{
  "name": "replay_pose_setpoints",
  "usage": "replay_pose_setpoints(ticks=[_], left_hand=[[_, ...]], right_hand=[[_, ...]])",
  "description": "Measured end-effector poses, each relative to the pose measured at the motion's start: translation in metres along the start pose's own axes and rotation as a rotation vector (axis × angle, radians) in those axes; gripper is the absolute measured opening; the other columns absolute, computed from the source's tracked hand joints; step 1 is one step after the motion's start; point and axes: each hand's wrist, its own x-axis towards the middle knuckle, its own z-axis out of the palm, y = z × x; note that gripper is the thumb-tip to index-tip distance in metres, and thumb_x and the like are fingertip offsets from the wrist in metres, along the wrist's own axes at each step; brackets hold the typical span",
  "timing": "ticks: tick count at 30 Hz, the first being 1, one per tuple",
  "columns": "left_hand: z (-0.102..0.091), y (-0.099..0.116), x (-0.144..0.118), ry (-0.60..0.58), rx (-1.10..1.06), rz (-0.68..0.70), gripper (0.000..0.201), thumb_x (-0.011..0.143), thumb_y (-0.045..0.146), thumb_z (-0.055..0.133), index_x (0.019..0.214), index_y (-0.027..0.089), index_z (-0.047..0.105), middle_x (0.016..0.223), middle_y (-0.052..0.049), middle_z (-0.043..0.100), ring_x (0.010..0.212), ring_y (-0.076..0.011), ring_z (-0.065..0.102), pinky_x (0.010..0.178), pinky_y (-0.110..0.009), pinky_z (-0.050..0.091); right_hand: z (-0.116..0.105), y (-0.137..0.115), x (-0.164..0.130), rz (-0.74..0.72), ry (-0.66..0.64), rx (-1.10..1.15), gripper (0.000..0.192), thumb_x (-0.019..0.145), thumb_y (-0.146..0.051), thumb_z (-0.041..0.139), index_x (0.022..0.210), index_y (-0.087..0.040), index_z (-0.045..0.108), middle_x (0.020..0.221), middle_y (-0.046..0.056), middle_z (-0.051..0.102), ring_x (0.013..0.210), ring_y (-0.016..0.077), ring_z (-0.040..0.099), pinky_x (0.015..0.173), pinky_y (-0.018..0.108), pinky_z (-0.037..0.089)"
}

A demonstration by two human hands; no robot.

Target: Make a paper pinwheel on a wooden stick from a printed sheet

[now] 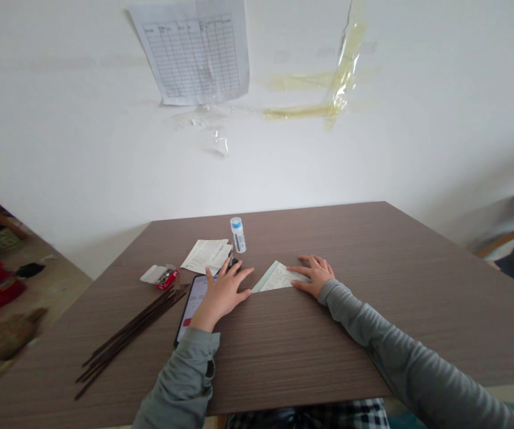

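A sheet of printed paper folded into a triangle (pixel 275 278) lies on the brown table. My right hand (pixel 314 276) rests on its right corner with fingers spread. At the paper's left tip is my left hand (pixel 224 295), fingers apart and nothing in them; whether the thumb touches the paper I cannot tell. Beneath that hand lies a phone (pixel 193 302) with a timer-like display, partly covered by the hand and wrist. A small black object (pixel 233 262), its kind unclear, shows just beyond the left fingers.
Printed papers (pixel 206 255) lie behind the phone, near a white bottle with a blue band (pixel 238 235). An opened red-and-white box (pixel 163 276) holds small metallic pieces. Several thin dark sticks (pixel 127 336) lie at the left. Behind the table (pixel 373 250) is a white wall.
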Motion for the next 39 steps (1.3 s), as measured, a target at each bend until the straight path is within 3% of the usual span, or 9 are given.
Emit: replay_pose_setpoints(ticks=[6,10,16,23,31,39], left_hand=[[0.007,0.01,0.004,0.065,-0.083,0.039,0.073,0.12,0.019,0.066,0.188,0.045,0.073,0.209,-0.006,0.056,0.203,-0.0456,0.035,0.161,-0.093,0.018],[0.018,0.029,0.01,0.109,-0.138,0.11,0.063,0.128,0.022,0.057,0.186,0.038,0.076,0.205,-0.006,0.062,0.201,-0.0395,0.042,0.165,-0.083,0.021],[0.036,0.054,0.021,0.066,-0.104,0.191,0.067,0.131,0.023,0.052,0.195,0.04,0.066,0.207,-0.006,0.057,0.201,-0.0394,0.039,0.162,-0.092,0.013],[0.04,0.054,0.024,0.037,-0.075,0.172,0.068,0.132,0.028,0.051,0.196,0.048,0.064,0.208,0.0,0.056,0.201,-0.0452,0.038,0.159,-0.099,0.009],[0.041,0.054,0.026,0.145,-0.131,0.137,0.054,0.125,0.029,0.073,0.175,0.044,0.086,0.193,-0.004,0.076,0.192,-0.0484,0.054,0.158,-0.099,0.021],[0.034,0.075,0.023,0.232,-0.168,0.083,0.037,0.119,0.029,0.089,0.155,0.035,0.097,0.179,-0.01,0.087,0.178,-0.0506,0.066,0.157,-0.1,0.026]], right_hand=[[0.003,0.0,-0.001,-0.011,0.026,-0.021,0.053,0.11,-0.061,0.092,0.163,-0.061,0.092,0.187,0.003,0.076,0.175,0.0527,0.061,0.147,0.081,0.052],[0.004,-0.002,-0.002,-0.009,0.03,-0.022,0.053,0.11,-0.058,0.093,0.164,-0.059,0.092,0.188,0.004,0.075,0.176,0.0529,0.061,0.148,0.081,0.05],[0.004,-0.005,-0.005,0.0,0.023,-0.021,0.054,0.111,-0.057,0.092,0.165,-0.058,0.092,0.19,0.004,0.074,0.179,0.0532,0.058,0.151,0.081,0.046],[0.005,-0.004,-0.004,-0.009,0.029,-0.042,0.053,0.111,-0.056,0.093,0.164,-0.06,0.091,0.188,0.004,0.075,0.177,0.0527,0.06,0.149,0.08,0.048],[0.007,-0.004,-0.006,-0.022,0.048,-0.046,0.049,0.114,-0.049,0.089,0.162,-0.054,0.095,0.188,0.008,0.075,0.177,0.0516,0.061,0.149,0.078,0.049],[0.011,-0.02,-0.008,0.037,0.067,-0.007,0.055,0.108,-0.06,0.094,0.161,-0.045,0.094,0.186,0.012,0.073,0.177,0.0517,0.059,0.151,0.08,0.041]])
